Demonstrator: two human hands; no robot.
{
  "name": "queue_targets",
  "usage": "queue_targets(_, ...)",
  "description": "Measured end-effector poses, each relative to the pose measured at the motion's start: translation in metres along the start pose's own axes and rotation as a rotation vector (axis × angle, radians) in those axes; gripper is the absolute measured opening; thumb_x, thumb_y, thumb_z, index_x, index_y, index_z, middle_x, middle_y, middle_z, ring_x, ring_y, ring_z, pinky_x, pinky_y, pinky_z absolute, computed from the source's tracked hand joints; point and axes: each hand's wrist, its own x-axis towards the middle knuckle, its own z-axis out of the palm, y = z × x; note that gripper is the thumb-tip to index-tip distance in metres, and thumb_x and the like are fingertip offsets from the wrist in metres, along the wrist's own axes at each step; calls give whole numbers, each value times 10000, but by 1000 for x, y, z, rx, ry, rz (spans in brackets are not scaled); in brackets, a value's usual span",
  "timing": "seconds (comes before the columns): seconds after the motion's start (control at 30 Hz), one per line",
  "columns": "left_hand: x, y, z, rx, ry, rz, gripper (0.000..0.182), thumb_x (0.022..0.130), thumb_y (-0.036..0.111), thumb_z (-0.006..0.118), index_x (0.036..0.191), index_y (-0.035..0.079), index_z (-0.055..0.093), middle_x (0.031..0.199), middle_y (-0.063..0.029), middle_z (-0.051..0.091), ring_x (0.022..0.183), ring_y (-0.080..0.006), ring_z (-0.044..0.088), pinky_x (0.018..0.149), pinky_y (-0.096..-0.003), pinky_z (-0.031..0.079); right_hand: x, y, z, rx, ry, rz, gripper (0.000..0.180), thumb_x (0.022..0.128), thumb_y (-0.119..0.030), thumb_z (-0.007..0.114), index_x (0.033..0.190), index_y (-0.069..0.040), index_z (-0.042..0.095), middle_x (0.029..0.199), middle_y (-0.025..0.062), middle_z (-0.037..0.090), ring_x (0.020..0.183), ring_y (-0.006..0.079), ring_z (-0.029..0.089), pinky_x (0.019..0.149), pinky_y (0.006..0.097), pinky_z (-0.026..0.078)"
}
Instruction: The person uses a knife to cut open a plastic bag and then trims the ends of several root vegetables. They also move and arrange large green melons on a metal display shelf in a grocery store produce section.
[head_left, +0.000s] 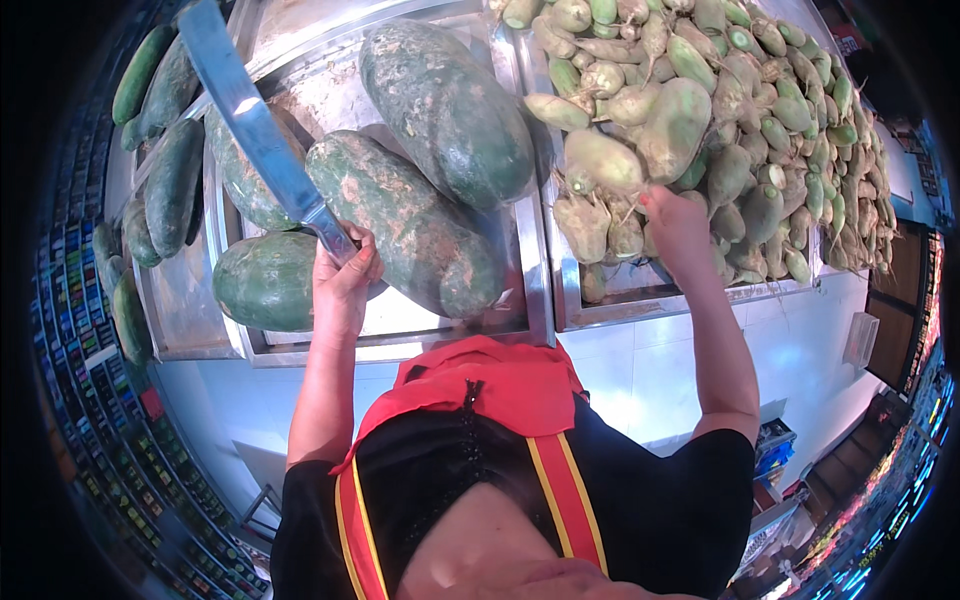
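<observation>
My left hand (347, 271) grips the handle of a large knife (259, 124), its broad steel blade slanting up and away to the left. Beneath the blade lie wax gourds, among them a small round-ended one (266, 281) and a long, soil-marked one (405, 221). At the near left corner of the radish pile, my right hand (671, 217) has its fingertips pinched together at the root ends of a pale radish (604, 161) and a larger green radish (676, 124). It seems to hold a root, though which radish it belongs to is unclear.
A third large wax gourd (446, 112) lies farther back in the metal tray (534, 247). More green radishes (761, 214) are heaped to the right. Darker long gourds (174, 184) lie at the left. Packed shelves (90, 360) stand beyond, and a white tiled floor (645, 375) shows below.
</observation>
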Motion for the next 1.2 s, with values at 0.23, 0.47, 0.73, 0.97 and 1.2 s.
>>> queue_targets(0.23,-10,3,-12,87,51,59,240,886,-12,609,1058,90,476,954,-21,537,749,-97,464,650,-237,366,100,-13,58,-236,290,-307,398,710,-153,729,1076,-52,609,1075,142,579,1077,326,520,889,445,423)
queue_targets(0.47,-10,-2,-23,197,187,57,300,849,14,651,1083,68,472,920,-42,529,720,-117,490,630,-254,400,224,-67,163,-597,-1,-213,278,955,-184,430,1146,-122,622,1020,46,682,1066,234,589,1001,426,304)
queue_targets(0.73,-11,0,-54,161,170,73,281,869,9,656,1080,76,482,971,-56,532,742,-127,474,662,-267,392,140,-53,47,-92,466,-97,492,678,-409,746,1034,-83,651,1029,105,647,1041,250,565,976,449,359)
queue_targets(0.97,13,-11,-35,74,135,9,275,873,-9,614,1093,55,463,968,-62,518,651,-92,414,599,-236,339,40,78,12,209,589,528,642,697,-388,806,1082,71,575,1132,269,572,1097,400,538,934,461,434)
queue_targets(1.2,39,-32,-15,84,159,-24,242,893,17,620,1094,86,503,983,-25,535,796,-106,478,707,-251,394,111,16,35,40,691,-102,509,769,-203,757,1198,3,576,1219,206,532,1126,380,498,982,463,396)
